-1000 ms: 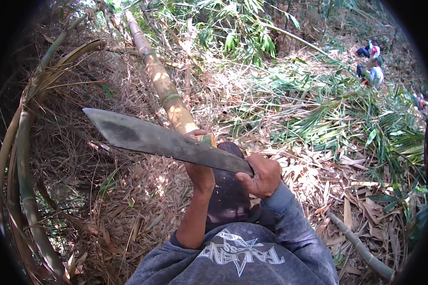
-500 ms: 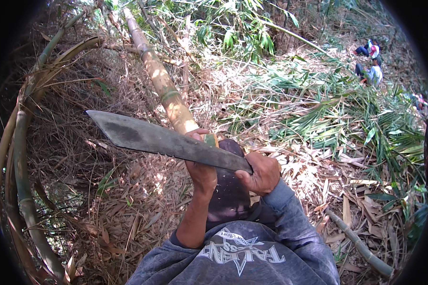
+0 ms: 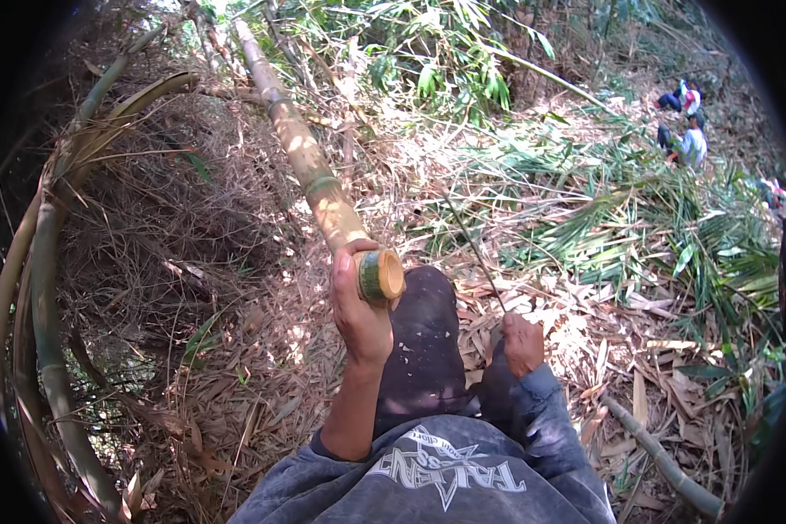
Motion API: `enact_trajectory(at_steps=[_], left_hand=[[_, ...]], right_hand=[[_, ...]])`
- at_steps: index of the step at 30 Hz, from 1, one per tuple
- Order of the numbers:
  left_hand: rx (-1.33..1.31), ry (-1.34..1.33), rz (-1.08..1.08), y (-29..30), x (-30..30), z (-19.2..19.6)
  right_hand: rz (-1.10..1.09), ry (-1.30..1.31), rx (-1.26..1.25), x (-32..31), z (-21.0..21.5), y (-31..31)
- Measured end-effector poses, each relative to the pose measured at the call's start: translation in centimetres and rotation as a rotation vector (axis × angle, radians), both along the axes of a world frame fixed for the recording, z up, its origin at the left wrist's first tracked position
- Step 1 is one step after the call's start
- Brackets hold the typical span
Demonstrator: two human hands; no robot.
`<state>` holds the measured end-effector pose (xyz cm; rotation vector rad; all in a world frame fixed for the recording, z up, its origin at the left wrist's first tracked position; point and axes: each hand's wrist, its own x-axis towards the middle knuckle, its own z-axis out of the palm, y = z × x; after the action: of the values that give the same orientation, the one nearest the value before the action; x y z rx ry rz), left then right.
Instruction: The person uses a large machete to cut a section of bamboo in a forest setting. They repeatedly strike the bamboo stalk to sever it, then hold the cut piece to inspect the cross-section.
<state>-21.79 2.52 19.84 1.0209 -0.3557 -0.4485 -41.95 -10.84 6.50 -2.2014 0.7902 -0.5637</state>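
Note:
A long bamboo pole (image 3: 304, 162) slants from the far upper left down to me. My left hand (image 3: 361, 316) is closed around its near end, beside a green node; the pale, round cut face with its hollow points toward me. Off to the right, my right hand (image 3: 523, 344) grips a machete (image 3: 474, 246). Its blade shows nearly edge-on as a thin dark line, tilted up and away to the left, apart from the bamboo. The machete's handle is hidden in my fist.
Curved bamboo stems (image 3: 48, 341) rise along the left. Another cut bamboo piece (image 3: 664, 458) lies at the lower right. Cut green leaves (image 3: 603, 210) cover the ground to the right, with dry leaf litter nearer. Several people (image 3: 692, 144) sit at the far right.
My right hand has moved right and slightly down, taking the machete off the bamboo's near end. The blade has turned from broadside to edge-on, uncovering the cut face. My left hand keeps its hold.

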Motion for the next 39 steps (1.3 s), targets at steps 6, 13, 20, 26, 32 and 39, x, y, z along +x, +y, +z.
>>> enact_trajectory(at_steps=[6, 13, 20, 26, 32, 39], left_hand=[[0.028, 0.079, 0.122, -1.2, -1.0, -1.8], [0.119, -0.204, 0.186, -1.0, -1.5, -1.3], [0.198, -0.273, 0.231, -1.1, -1.7, -1.5], [0.208, -0.412, 0.336, -0.9, -1.0, -2.6], [-0.006, -0.36, 0.396, -0.4, -0.5, 4.6], [-0.139, 0.124, -0.058, -0.1, -0.6, 0.1]], right_hand=[[0.138, -0.24, -0.113, 4.0, 8.0, 1.8], [0.246, -0.32, -0.268, 6.3, 10.0, 2.8], [0.248, -0.287, -0.276, 6.3, 9.6, 2.8], [0.268, -0.244, -0.219, 6.3, 6.9, 1.9], [-0.079, 0.445, -0.004, -2.1, -8.6, -3.9], [-0.099, -0.062, 0.015, -0.8, -0.1, 0.7]])
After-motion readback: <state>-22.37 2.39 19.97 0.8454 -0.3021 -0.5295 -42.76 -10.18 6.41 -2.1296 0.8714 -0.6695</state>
